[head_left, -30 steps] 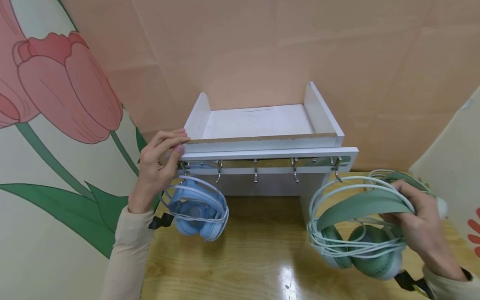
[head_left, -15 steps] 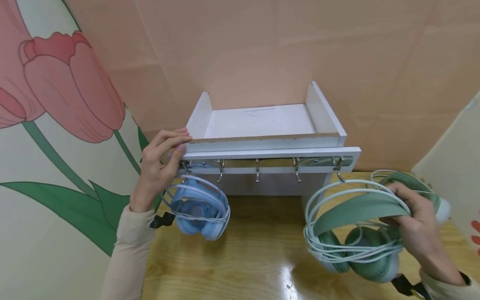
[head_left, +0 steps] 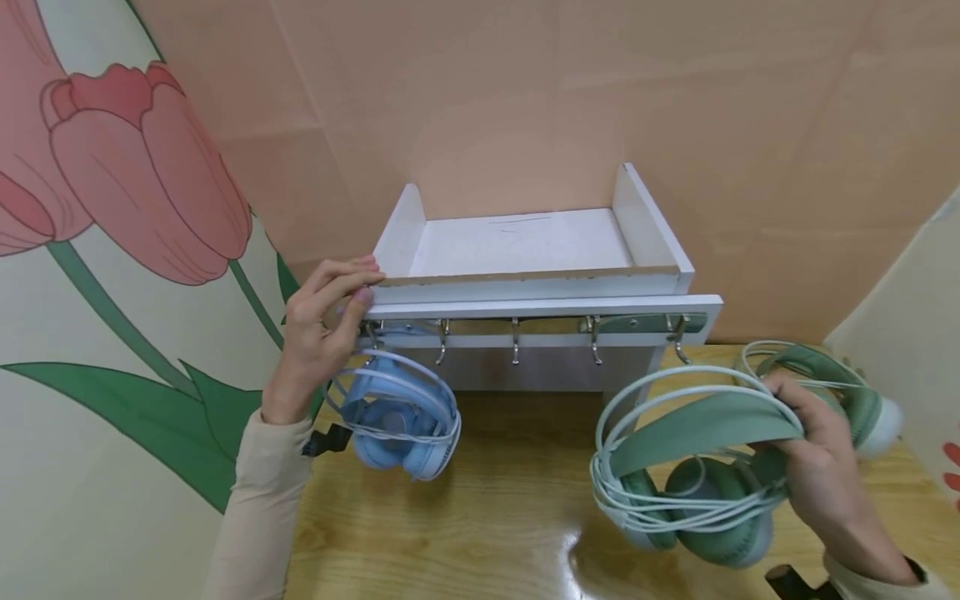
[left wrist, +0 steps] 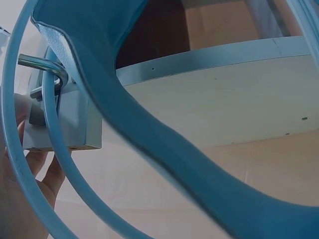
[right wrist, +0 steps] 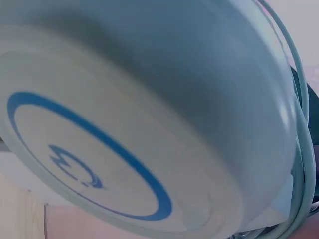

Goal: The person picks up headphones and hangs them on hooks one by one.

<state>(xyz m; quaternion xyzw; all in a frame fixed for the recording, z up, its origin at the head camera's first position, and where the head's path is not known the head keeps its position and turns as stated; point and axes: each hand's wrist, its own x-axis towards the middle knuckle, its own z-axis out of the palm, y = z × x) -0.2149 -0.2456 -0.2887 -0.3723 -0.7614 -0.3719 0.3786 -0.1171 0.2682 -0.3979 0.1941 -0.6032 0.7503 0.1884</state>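
My left hand (head_left: 318,333) grips the left end of a white hook rail (head_left: 540,308), thumb in front and fingers on top. Below it, blue headphones (head_left: 393,421) hang from the leftmost hook; in the left wrist view their band (left wrist: 129,119) crosses close to the camera, with a wire loop on the metal hook (left wrist: 45,63). My right hand (head_left: 825,467) holds green headphones (head_left: 708,425) by the right side of the headband, cable wound round them. Their top loops are just below the rightmost hook (head_left: 679,337). An ear cup (right wrist: 99,119) fills most of the right wrist view.
A white shelf (head_left: 525,246) with raised sides stands behind the rail. Several metal hooks line the rail, one of them a middle hook (head_left: 515,340). Another pair of green headphones (head_left: 862,408) lies on the wooden table (head_left: 450,533) at right. Painted walls flank both sides.
My right hand has moved left and slightly down with the green headphones, uncovering more of the pair on the table. My left hand keeps its grip on the rail.
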